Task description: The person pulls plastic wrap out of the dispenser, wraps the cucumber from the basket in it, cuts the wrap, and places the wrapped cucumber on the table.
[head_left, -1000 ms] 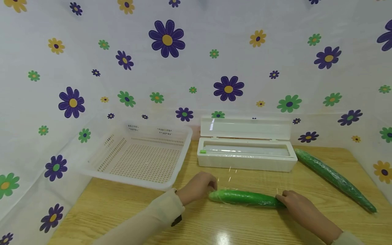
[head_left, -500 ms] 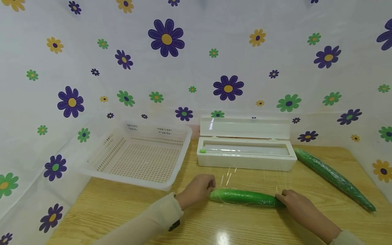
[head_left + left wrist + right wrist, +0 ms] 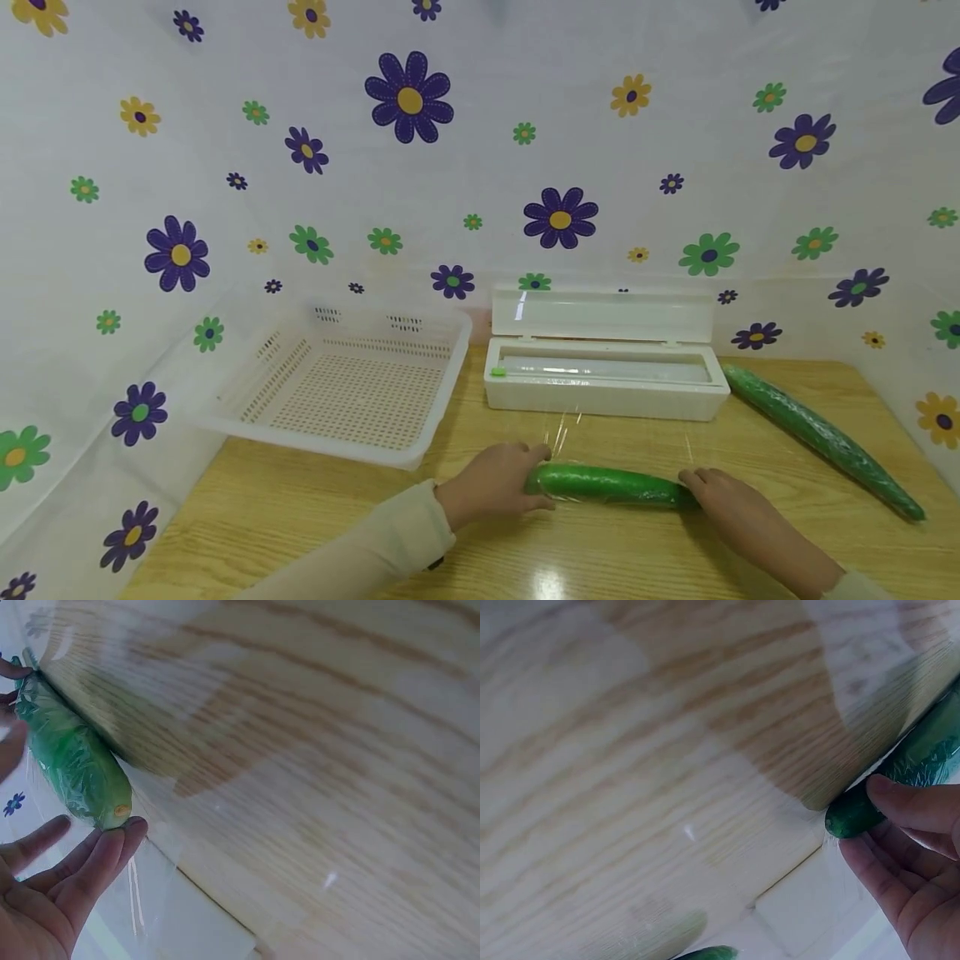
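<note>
Green cucumber [image 3: 611, 483], wrapped in clear film [image 3: 651, 497], lies crosswise on wooden table [image 3: 300, 508], between hands, in front of white box [image 3: 600, 402]; left hand [image 3: 497, 483] reaching from lower left, fingers fairly straight, spread, tips touching pale end; right hand [image 3: 738, 510] angled from lower right, thumb and fingers pinching dark end

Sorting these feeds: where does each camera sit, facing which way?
Head: worn there, facing forward and down at the table, showing left hand, right hand, sleeves.
Left wrist: worn there, facing the held cucumber, pale end nearest; left hand and part of the right show.
Right wrist: worn there, facing its dark end; right hand shows.
Both wrist views share that cucumber.
</note>
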Tool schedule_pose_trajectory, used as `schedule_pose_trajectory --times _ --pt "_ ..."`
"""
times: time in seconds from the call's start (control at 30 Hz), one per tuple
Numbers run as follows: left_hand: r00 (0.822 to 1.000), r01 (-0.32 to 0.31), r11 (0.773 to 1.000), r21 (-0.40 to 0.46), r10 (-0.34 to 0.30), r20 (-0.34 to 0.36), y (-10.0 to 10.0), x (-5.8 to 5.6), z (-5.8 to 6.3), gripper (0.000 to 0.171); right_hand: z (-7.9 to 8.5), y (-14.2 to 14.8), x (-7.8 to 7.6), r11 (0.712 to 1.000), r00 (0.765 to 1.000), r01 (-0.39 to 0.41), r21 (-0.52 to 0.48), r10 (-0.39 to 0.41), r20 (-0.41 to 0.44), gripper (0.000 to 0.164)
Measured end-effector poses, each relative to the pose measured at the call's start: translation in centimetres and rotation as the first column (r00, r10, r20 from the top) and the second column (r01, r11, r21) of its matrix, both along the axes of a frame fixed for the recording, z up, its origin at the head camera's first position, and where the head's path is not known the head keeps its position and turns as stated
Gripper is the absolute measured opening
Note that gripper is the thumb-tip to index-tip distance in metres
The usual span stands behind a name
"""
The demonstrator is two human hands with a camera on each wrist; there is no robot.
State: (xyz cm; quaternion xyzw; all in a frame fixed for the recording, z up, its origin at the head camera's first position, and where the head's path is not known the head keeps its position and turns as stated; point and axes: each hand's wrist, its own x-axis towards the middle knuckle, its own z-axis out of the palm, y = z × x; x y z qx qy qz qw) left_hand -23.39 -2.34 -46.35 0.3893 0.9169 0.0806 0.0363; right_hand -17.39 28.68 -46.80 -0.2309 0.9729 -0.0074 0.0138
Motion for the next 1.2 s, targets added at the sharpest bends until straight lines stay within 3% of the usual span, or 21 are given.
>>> schedule_pose_trajectory --times 0.2,0.3,0.4,0.53,0.63,0.8,0.93,1.2 --pt "0.987 0.061 0.997 -0.048 -0.067 -0.145 0.3 -0.2 -0.4 0.022 -0.2 0.3 0.1 0.998 0.997 -0.045 -0.043 0.043 -0.061 0.031" --pt "0.981 0.071 0.995 -0.064 -0.081 -0.178 0.3 -0.3 -0.3 0.02 -0.3 0.4 0.1 0.997 0.997 -0.05 -0.052 0.047 -0.062 0.032" --pt "0.978 0.09 0.994 -0.06 -0.099 -0.181 0.3 -0.4 -0.3 0.031 -0.3 0.4 0.2 0.997 0.997 -0.055 -0.061 0.052 -0.059 0.037" --pt "0.976 0.145 0.987 -0.065 -0.154 -0.157 0.2 -0.6 -0.1 0.062 -0.4 0.7 0.2 0.995 0.993 -0.091 -0.041 0.088 -0.076 0.053" --pt "0.956 0.225 0.969 -0.106 -0.24 -0.169 0.1 -0.8 0.1 0.082 -0.4 1.1 0.2 0.991 0.987 -0.136 -0.017 0.134 -0.09 0.067" --pt "0.912 0.314 0.925 -0.212 -0.357 -0.205 0.1 -1.0 0.5 0.082 -0.4 1.4 0.2 0.988 0.985 -0.15 -0.037 0.147 -0.087 0.071" --pt "0.905 0.301 0.912 -0.279 -0.365 -0.217 0.1 -1.0 0.8 0.075 -0.3 1.2 0.0 0.986 0.987 -0.138 -0.089 0.13 -0.09 0.061" --pt "0.919 0.23 0.928 -0.294 -0.307 -0.248 0.2 -1.0 0.6 0.066 -0.5 0.9 -0.2 0.988 0.982 -0.151 -0.041 0.144 -0.125 0.037"
